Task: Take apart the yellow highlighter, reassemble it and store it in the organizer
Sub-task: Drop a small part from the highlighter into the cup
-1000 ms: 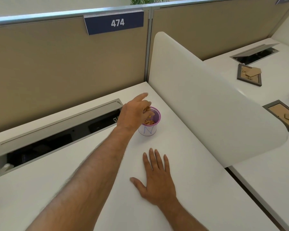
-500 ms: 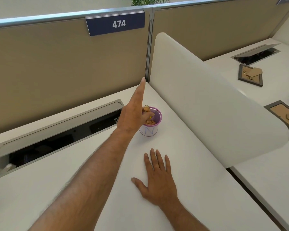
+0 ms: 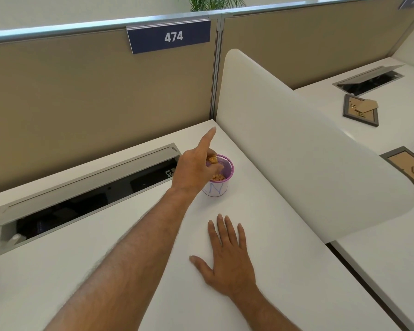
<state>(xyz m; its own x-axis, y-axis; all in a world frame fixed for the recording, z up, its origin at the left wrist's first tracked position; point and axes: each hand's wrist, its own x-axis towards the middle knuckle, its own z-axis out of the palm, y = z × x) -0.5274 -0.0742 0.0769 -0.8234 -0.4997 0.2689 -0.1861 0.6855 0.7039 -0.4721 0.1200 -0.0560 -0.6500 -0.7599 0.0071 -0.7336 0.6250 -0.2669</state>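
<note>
A purple mesh cup organizer (image 3: 228, 174) with a white label marked "N" stands on the white desk (image 3: 153, 235) near the back corner. My left hand (image 3: 194, 170) reaches over its left rim. Thumb and middle fingers pinch the top of the yellow highlighter (image 3: 212, 160), which sticks up out of the cup, and the index finger points straight out. More yellow-orange pieces (image 3: 217, 177) lie inside the cup. The lower body of the highlighter is hidden by my hand and the cup. My right hand (image 3: 227, 256) lies flat on the desk in front of the cup, fingers spread, holding nothing.
An open cable tray (image 3: 81, 194) with a raised grey lid runs along the desk's back left. A white curved divider (image 3: 308, 151) stands close on the right of the cup. Tan partition walls close the back. Picture frames (image 3: 360, 111) lie on the neighbouring desk.
My left hand's index finger has straightened and points outward, and the highlighter's top has risen above the cup's rim. My right hand has stayed flat.
</note>
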